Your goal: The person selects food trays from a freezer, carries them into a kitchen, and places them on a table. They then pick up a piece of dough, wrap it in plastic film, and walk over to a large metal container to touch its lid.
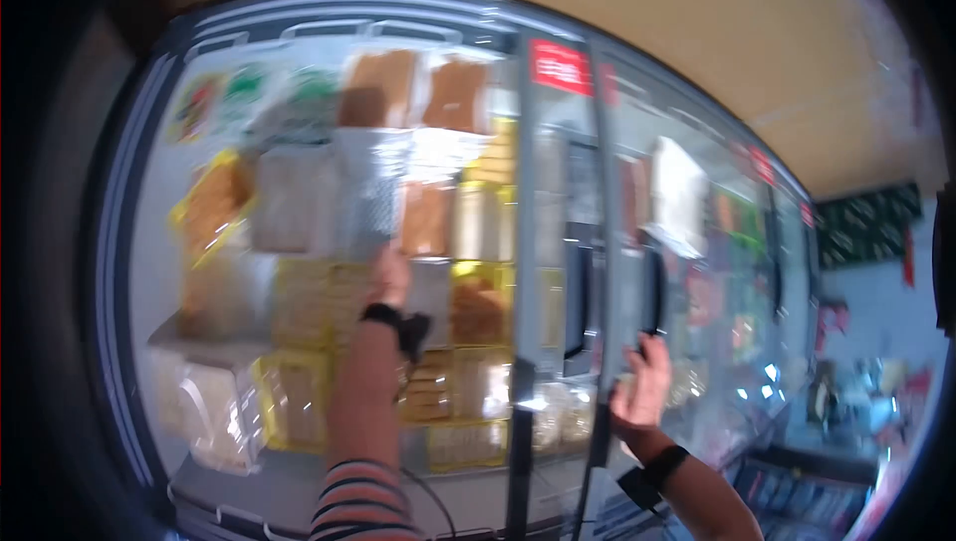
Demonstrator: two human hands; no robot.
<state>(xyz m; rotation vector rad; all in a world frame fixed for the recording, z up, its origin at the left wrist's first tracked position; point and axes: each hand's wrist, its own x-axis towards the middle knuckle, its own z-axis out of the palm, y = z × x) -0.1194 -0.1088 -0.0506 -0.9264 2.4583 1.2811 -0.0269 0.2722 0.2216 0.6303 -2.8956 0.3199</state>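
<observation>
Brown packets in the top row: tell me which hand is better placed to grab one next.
Probably the left hand: it is raised below the brown packets, while the right hand is farther off, by a dark door handle.

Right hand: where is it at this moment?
In the head view, the right hand is right of centre, below mid-height, by the lower end of a black handle and lower than the left hand.

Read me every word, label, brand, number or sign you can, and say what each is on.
None can be read.
Large red rectangular sticker on the grey-framed glass cabinet: white characters, too blurred.
Smaller red labels farther along it: too small and blurred.
Green-marked plastic bags: too blurred.
</observation>
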